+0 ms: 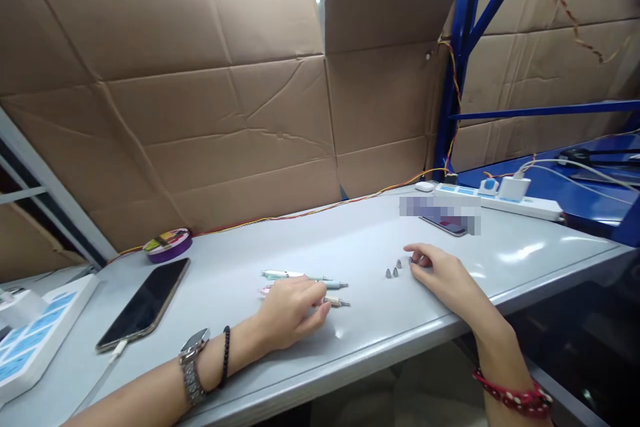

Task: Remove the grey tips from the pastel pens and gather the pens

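Note:
My left hand point(294, 310) rests on the table over several pens, its fingers loosely bent and the thumb apart from them; its far fingers are hidden. A white and green pen point(285, 274) lies beyond it, and a light blue pen point(336, 285) and a gold-tipped pen point(337, 301) stick out to its right. My right hand point(434, 270) is closed in a pinch on a small grey pen tip point(411, 259) at the tabletop. Three similar cone-shaped pen tips point(395, 273) stand just left of its fingers.
On the left lie a phone point(145, 303) with a charging cable, a purple tape roll point(169, 246) and a power strip point(47, 333). Another phone point(450, 223) and a power strip point(540, 205) are at the back right. Cardboard point(225, 113) walls the table's point(225, 250) rear.

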{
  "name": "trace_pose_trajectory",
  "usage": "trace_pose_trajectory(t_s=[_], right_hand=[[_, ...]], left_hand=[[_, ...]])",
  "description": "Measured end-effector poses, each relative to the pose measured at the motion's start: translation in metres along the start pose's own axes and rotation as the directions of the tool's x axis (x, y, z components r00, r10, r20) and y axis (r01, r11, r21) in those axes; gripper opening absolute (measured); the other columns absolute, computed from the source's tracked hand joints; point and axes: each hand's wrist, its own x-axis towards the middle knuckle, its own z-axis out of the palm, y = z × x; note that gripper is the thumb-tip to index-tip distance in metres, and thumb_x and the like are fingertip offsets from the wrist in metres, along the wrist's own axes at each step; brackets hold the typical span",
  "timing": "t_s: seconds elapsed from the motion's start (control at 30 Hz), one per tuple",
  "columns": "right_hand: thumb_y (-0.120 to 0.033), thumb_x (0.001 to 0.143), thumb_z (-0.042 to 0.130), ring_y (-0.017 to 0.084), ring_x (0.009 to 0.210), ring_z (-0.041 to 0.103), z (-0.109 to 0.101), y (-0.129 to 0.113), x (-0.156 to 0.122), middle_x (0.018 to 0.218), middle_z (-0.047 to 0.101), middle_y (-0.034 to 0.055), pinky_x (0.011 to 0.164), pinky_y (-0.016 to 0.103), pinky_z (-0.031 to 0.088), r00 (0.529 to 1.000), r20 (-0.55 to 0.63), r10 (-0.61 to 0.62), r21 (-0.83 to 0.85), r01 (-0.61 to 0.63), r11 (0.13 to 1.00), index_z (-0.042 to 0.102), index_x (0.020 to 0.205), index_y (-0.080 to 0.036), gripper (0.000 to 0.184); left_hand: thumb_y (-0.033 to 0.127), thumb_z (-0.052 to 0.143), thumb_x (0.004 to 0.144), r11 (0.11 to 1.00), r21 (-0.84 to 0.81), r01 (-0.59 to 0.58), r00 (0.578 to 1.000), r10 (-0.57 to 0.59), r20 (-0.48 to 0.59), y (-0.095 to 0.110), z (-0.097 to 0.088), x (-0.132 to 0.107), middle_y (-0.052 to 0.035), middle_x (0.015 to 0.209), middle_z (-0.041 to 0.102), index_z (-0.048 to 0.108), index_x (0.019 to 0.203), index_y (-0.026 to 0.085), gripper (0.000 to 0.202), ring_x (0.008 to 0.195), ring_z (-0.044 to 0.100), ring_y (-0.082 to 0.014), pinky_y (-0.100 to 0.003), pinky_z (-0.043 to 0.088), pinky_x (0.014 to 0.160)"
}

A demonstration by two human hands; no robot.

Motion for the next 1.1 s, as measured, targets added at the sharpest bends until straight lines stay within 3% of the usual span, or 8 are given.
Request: trace_pose_trajectory(t_s=[0.3, 0.47, 0.7, 0.77, 0.93, 1.1], right_hand=[[-0.023, 0.076, 0.042, 0.018, 0.083, 0.059, -0.003, 0.002, -0.001, 0.091, 0.064, 0.0038, 0.077, 0.030, 0.045, 1.000, 0.031, 0.003, 0.031, -0.004, 0.999, 0.059, 0.104, -0.019, 0.033], [-0.024, 0.079, 0.040, 0.018, 0.078, 0.060, -0.004, 0.001, -0.002, 0.089, 0.064, 0.0037, 0.075, 0.032, 0.046, 1.000, -0.010, 0.014, 0.093, -0.013, 0.996, 0.058, 0.101, -0.021, 0.028], [-0.028, 0.083, 0.040, 0.019, 0.081, 0.057, -0.008, -0.013, -0.006, 0.096, 0.062, 0.0054, 0.075, 0.033, 0.046, 0.989, -0.133, -0.059, 0.098, 0.072, 0.993, 0.059, 0.093, -0.021, 0.023], [-0.029, 0.084, 0.042, 0.019, 0.081, 0.057, -0.007, -0.021, -0.008, 0.096, 0.062, 0.0057, 0.075, 0.033, 0.046, 0.981, -0.153, -0.123, 0.078, 0.136, 0.988, 0.061, 0.092, -0.022, 0.022], [-0.027, 0.083, 0.048, 0.024, 0.095, 0.054, 0.007, -0.036, -0.012, 0.100, 0.060, 0.0067, 0.081, 0.037, 0.046, 0.971, -0.033, -0.236, -0.021, 0.235, 0.972, 0.061, 0.099, -0.024, 0.021], [-0.024, 0.082, 0.051, 0.025, 0.099, 0.051, 0.020, -0.031, -0.010, 0.102, 0.058, 0.0083, 0.086, 0.041, 0.043, 0.966, -0.020, -0.259, -0.149, 0.253, 0.956, 0.065, 0.094, -0.021, 0.018]], left_hand=[[0.028, 0.030, 0.090, 1.000, 0.000, 0.015, 0.997, -0.015, 0.070, 0.001, -0.001, 0.001, -0.0010, 0.065, 0.056, 0.044, 0.071, 0.018, 0.025, 0.059, 0.048, -0.0150, -0.025, 0.030, 0.054], [0.039, 0.030, 0.092, 0.999, -0.025, 0.035, 0.996, -0.033, 0.086, 0.001, -0.005, 0.001, -0.0020, 0.073, 0.060, 0.047, 0.084, 0.019, 0.028, 0.063, 0.052, -0.0162, -0.025, 0.034, 0.056], [0.056, 0.028, 0.088, 0.999, 0.024, 0.039, 0.997, -0.041, 0.060, 0.002, -0.002, -0.001, -0.0014, 0.056, 0.056, 0.048, 0.064, 0.018, 0.050, 0.052, 0.050, -0.0150, -0.024, 0.028, 0.049], [0.055, 0.033, 0.087, 0.999, 0.009, 0.038, 0.999, -0.038, 0.031, 0.003, -0.001, -0.001, -0.0008, 0.052, 0.055, 0.048, 0.060, 0.018, 0.048, 0.049, 0.049, -0.0142, -0.023, 0.027, 0.047], [0.040, 0.043, 0.083, 0.999, 0.022, 0.044, 0.999, -0.043, -0.008, 0.004, 0.001, -0.002, 0.0009, 0.045, 0.050, 0.049, 0.055, 0.018, 0.036, 0.044, 0.045, -0.0123, -0.023, 0.023, 0.045], [0.031, 0.038, 0.084, 1.000, 0.009, 0.013, 0.999, -0.013, 0.030, 0.006, -0.001, -0.001, 0.0003, 0.055, 0.053, 0.047, 0.064, 0.018, 0.026, 0.050, 0.047, -0.0127, -0.023, 0.027, 0.047]])
